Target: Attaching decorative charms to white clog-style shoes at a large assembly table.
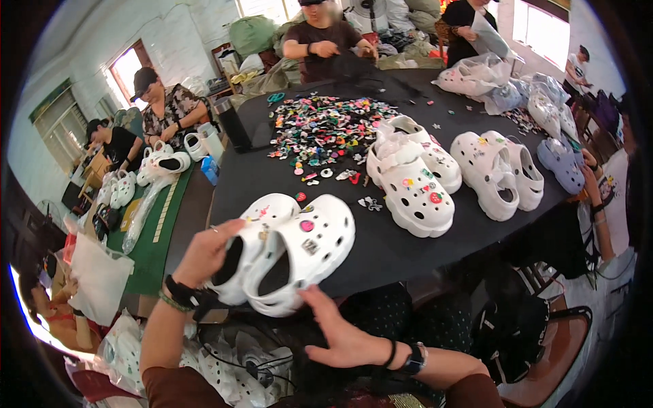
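A pair of white clogs stands side by side at the table's near edge, toes pointing away. My left hand (207, 255) grips the outer side of the left clog (269, 209), fingers closed on its rim. The right clog (323, 228) carries a round pink charm and a square charm among its holes. At its heel my right hand (343, 336) is spread open, fingertips touching or just beside the heel strap; exact contact I cannot tell. A small red charm (300, 196) lies beyond the pair.
A heap of colourful shoe charms (326, 129) covers the table's middle. More white clogs (415, 187) stand to the right, beside a blue clog (561, 166) touched by a co-worker's hand. A black bottle (232, 126) stands at left. Bagged clogs (224, 367) lie below the table edge.
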Available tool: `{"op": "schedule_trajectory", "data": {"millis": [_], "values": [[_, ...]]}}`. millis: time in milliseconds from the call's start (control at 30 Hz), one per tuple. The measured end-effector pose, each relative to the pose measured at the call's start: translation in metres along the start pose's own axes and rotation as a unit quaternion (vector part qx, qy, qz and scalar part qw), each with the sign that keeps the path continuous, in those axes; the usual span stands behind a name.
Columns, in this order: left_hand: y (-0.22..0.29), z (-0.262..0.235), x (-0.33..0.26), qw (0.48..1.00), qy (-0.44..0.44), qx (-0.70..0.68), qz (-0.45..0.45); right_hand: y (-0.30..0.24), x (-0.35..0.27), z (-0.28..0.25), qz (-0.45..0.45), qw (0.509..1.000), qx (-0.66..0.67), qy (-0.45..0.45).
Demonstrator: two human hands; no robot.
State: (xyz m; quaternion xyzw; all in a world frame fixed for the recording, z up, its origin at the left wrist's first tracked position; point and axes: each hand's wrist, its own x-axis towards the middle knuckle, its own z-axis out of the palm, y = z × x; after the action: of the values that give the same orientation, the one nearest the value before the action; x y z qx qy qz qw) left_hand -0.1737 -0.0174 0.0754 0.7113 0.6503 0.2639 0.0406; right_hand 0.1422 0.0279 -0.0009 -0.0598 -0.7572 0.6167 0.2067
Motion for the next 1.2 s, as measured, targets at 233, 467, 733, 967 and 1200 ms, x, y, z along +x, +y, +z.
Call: {"op": "schedule_trajectory", "data": {"millis": [233,467,733,967,1200], "values": [[-0.012,-0.027,0.014,0.956,0.024,0.291,-0.013,0.027,0.054,0.037,-0.070,0.996,-0.012,-0.049],[0.086,0.032,0.003,0.977,0.179,0.093,-0.068,0.046,0.051,0.024,-0.083,0.993,-0.070,-0.043],[0.034,0.072,-0.003,0.907,0.179,-0.247,-0.289,0.003,0.044,-0.066,-0.029,0.990,-0.125,-0.059],[0.040,0.056,0.026,0.767,0.035,-0.497,-0.403,0.028,0.082,-0.167,0.001,0.939,-0.320,0.126],[0.033,0.060,0.048,0.804,-0.099,-0.470,-0.351,0.060,0.132,-0.182,0.081,0.902,-0.410,0.110]]}}
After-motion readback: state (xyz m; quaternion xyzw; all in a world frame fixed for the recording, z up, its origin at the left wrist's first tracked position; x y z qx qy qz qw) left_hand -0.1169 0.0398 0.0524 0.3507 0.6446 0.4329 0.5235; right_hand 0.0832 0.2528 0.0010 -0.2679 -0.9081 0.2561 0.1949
